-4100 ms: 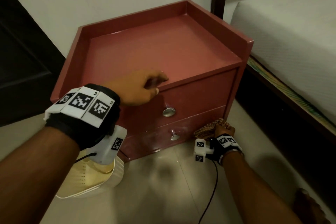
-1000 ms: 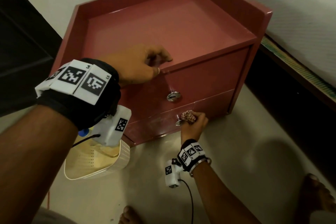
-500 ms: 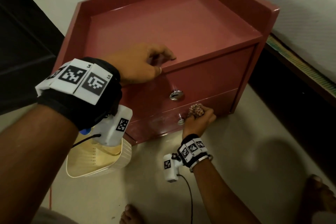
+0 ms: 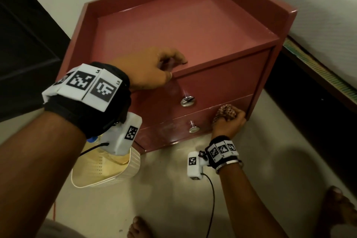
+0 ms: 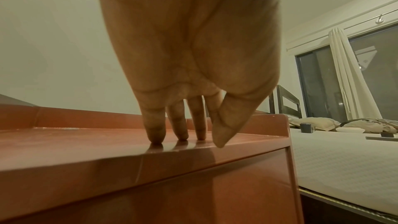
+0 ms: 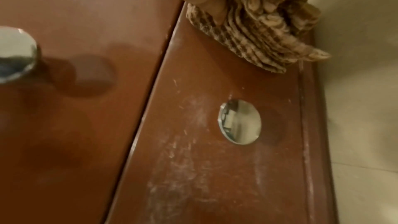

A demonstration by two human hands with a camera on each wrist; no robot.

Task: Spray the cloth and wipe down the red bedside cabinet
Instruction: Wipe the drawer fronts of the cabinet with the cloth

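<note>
**Cloth is low on the right; the dusty part lies to its left**

Head view: the red wooden bedside cabinet (image 4: 193, 31) w/ two drawers stands on the floor next to a bed. The right hand (image 4: 229, 122) is way down at the bottom drawer, near its right end, fingers curled tight round the bunched brown-and-cream checked cloth (image 4: 226, 111). The left hand (image 4: 152, 72) is up at the front edge of the cabinet top, so the two hands are well apart. A small round silver knob (image 4: 193, 127) sits just left of the cloth.

Left wrist view: the left hand's fingertips (image 5: 155, 134) stand on the shiny top by the edge. It holds nothing; it seems to steady the cabinet.

Right wrist view: the cloth (image 6: 256, 40) is pressed on the bottom drawer front (image 6: 215, 159). White dusty streaks run along that long, thin drawer, past the knob (image 6: 239, 121). So I think the next wipe should go sideways, left along the drawer, & the right hand is the near one for it.
</note>
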